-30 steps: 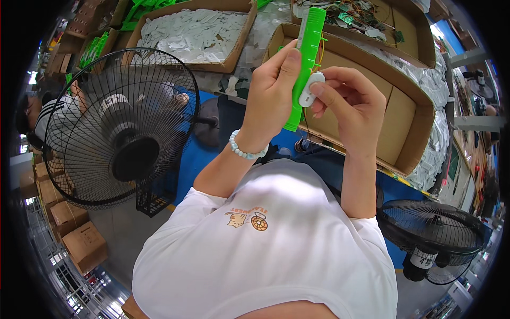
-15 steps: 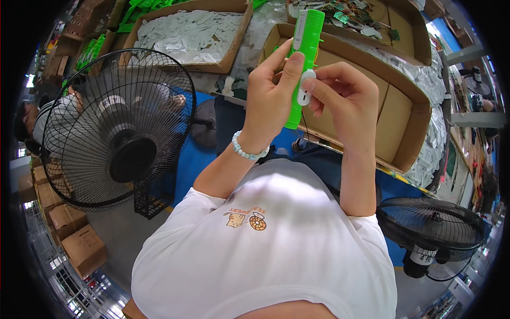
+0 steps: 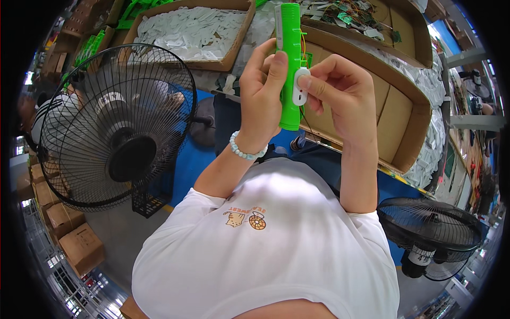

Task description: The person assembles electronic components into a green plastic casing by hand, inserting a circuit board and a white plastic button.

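A long bright green plastic housing (image 3: 290, 106) stands nearly upright in the picture, gripped by my left hand (image 3: 264, 87) with the thumb across its near face. Thin wires and a bit of green circuit board show along its right side. My right hand (image 3: 342, 87) pinches a small white oval plastic cover (image 3: 299, 94) with a dark slot and a tiny hole. The cover lies against the housing's right edge; whether it is seated there I cannot tell. One dark thin wire hangs below the cover.
Behind my hands is a cardboard tray (image 3: 406, 114). Another box (image 3: 228, 58) holds many white plastic parts, and a further one holds circuit boards with wires (image 3: 345, 17). A large black fan (image 3: 125, 133) stands at left, a second fan (image 3: 430, 228) at right. Cartons (image 3: 81, 247) sit lower left.
Both hands have shifted slightly left with the green housing and the white cover. The housing has turned a little, so it stands straighter and shows more wires on its right side.
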Tool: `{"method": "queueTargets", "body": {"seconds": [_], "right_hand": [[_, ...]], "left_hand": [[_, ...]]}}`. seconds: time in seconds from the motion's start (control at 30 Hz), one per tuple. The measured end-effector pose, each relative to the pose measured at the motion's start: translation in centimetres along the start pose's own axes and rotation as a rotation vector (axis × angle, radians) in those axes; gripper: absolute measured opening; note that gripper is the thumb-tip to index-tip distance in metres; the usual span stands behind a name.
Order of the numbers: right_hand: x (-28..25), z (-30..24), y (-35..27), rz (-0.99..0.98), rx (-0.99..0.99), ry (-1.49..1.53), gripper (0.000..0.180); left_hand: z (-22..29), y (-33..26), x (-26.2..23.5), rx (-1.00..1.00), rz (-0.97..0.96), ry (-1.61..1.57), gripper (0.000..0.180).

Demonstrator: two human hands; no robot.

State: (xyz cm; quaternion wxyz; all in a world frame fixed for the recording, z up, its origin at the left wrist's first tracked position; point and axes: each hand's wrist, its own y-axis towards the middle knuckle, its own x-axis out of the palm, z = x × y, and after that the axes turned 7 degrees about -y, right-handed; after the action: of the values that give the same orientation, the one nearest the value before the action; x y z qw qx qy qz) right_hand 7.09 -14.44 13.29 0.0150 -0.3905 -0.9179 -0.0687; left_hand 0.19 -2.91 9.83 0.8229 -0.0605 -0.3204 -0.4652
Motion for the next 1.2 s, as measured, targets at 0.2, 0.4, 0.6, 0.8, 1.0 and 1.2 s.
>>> {"method": "queueTargets", "body": {"seconds": [0.2, 0.4, 0.6, 0.8, 1.0, 1.2], "right_hand": [[0.5, -0.1, 0.2, -0.041, 0.022, 0.051, 0.012], [0.9, -0.1, -0.2, -0.047, 0.006, -0.009, 0.013], [1.4, -0.7, -0.2, -0.031, -0.007, -0.131, 0.011], [1.7, -0.1, 2.0, 0.006, 0.007, -0.159, 0.011], [1.6, -0.1, 0.2, 0.196, -0.293, -0.576, 0.027], [2.1, 0.0, -2.3, 0.025, -0.221, -0.704, 0.048]], "left_hand": [[0.0, -0.3, -0.5, -0.005, 0.036, -0.059, 0.038], [0.4, -0.7, -0.5, 0.026, 0.01, 0.009, 0.038], [0.7, -0.7, -0.4, -0.018, -0.017, -0.009, 0.037], [0.7, 1.3, -2.1, -0.251, -0.143, -0.231, 0.034], [0.4, 1.2, -1.7, -0.033, -0.054, -0.298, 0.044], [0.5, -1.2, -1.9, 0.069, -0.191, -0.168, 0.04]]}}
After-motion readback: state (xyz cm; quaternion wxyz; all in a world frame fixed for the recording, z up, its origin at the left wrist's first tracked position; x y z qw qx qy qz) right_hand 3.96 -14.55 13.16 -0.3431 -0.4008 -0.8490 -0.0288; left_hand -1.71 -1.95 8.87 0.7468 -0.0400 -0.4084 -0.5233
